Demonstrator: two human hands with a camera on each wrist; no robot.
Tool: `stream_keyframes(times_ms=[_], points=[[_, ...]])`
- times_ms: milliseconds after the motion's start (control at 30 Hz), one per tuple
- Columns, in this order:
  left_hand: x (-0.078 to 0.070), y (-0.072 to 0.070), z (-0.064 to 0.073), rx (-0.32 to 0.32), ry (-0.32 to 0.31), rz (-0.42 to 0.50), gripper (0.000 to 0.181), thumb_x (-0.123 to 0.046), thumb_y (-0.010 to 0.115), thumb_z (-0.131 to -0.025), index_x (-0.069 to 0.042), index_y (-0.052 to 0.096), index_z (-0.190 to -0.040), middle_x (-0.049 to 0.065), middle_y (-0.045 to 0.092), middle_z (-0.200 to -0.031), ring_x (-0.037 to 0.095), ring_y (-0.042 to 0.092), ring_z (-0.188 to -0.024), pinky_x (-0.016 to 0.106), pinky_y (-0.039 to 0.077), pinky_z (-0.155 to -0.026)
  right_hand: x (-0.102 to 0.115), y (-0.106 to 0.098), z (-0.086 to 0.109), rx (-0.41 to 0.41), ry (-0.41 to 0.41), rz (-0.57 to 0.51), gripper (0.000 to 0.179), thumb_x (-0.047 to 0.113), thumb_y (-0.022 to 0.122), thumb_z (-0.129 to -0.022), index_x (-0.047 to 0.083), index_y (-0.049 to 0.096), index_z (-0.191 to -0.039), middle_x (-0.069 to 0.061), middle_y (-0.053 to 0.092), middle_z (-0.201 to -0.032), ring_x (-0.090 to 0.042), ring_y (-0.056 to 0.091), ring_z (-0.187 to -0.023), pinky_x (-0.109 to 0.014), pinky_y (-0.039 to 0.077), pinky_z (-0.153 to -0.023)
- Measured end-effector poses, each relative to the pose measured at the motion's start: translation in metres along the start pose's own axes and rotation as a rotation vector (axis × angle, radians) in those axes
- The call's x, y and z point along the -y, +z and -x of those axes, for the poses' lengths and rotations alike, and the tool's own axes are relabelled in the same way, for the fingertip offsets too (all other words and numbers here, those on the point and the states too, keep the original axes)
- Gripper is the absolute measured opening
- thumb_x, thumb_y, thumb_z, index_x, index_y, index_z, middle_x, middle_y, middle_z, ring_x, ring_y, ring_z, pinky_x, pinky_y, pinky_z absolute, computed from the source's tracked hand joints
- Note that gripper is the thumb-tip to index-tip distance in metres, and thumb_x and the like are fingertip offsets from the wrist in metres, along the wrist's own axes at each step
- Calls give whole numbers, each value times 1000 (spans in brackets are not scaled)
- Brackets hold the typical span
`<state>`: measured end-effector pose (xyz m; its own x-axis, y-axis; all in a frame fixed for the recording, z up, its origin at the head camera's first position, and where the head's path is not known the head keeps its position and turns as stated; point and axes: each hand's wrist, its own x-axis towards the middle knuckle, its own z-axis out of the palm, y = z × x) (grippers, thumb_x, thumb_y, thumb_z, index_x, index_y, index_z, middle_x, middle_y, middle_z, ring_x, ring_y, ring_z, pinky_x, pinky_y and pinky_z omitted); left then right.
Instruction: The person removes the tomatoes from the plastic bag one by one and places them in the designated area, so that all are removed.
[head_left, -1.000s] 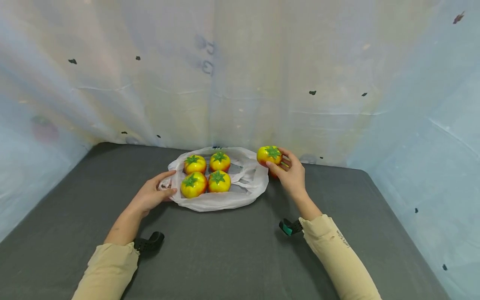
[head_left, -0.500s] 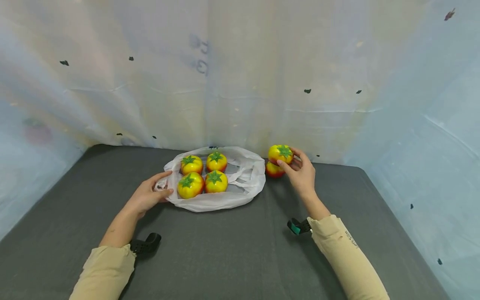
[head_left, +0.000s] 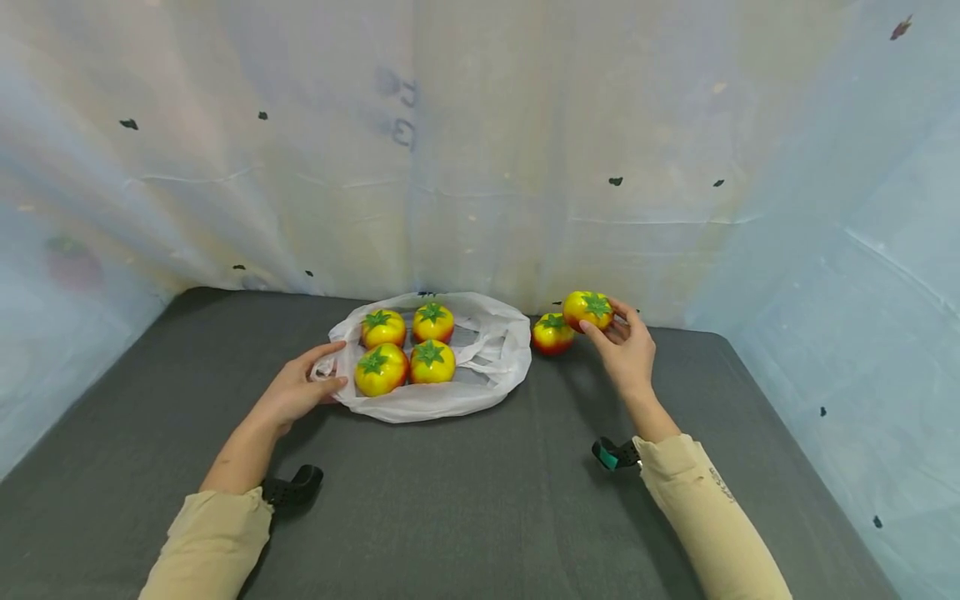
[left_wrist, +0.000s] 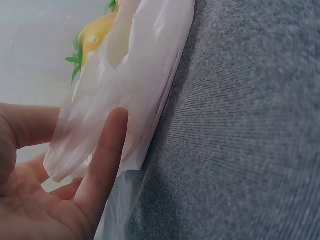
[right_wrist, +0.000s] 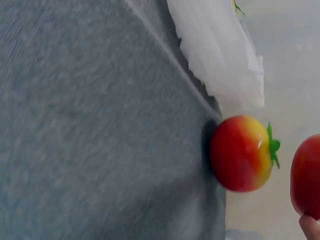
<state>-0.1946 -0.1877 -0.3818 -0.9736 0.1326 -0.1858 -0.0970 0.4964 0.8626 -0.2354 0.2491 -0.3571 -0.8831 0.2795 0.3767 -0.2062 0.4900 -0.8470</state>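
Observation:
In the head view a white plastic bag point(head_left: 442, 408) lies open, with several yellow-and-red tomatoes point(head_left: 382, 370) inside, green leaves up. My left hand point(head_left: 296, 390) holds the bag's left side; the left wrist view shows the thumb point(left_wrist: 116, 130) along the crumpled plastic and other fingers on its far side. My right hand point(head_left: 628, 350) grips a glossy tomato point(head_left: 585, 310) between thumb and fingers, raised right of the bag. Another tomato point(head_left: 552, 335) sits on the table between the bag and that hand. In the right wrist view the held tomato point(right_wrist: 306, 175) is cut by the edge.
The dark grey cloth-covered table point(head_left: 465, 508) extends toward the person. Pale plastic sheeting point(head_left: 487, 150) hangs behind its back edge and along both sides. Each wrist wears a black strap point(head_left: 292, 487).
My right hand has carried its tomato to the right, away from the bag, uncovering the tomato on the table. The left hand stays at the bag.

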Motion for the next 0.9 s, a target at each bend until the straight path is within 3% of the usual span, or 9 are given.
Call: stream_keyframes(times_ms=[300,900], points=[[-1,3,-2,-16,-13,-7,65,-18,56,-91,-15,24,-148,28,21,-147,23,56,-94,33,52,-79,-13,-9,0,-33,37,46,58,30,72,-79,13,51,-130,-9,49,-134,-26,54,-119,-37,48,-92],[2,2,-3,-6,11,5,65,-18,56,-91,-14,24,-147,28,25,-144,18,55,-85,28,51,-74,-32,-16,-2,-41,93,123,60,31,71,-80,12,48,-132,-10,49,-135,-26,53,-120,-38,47,-93]])
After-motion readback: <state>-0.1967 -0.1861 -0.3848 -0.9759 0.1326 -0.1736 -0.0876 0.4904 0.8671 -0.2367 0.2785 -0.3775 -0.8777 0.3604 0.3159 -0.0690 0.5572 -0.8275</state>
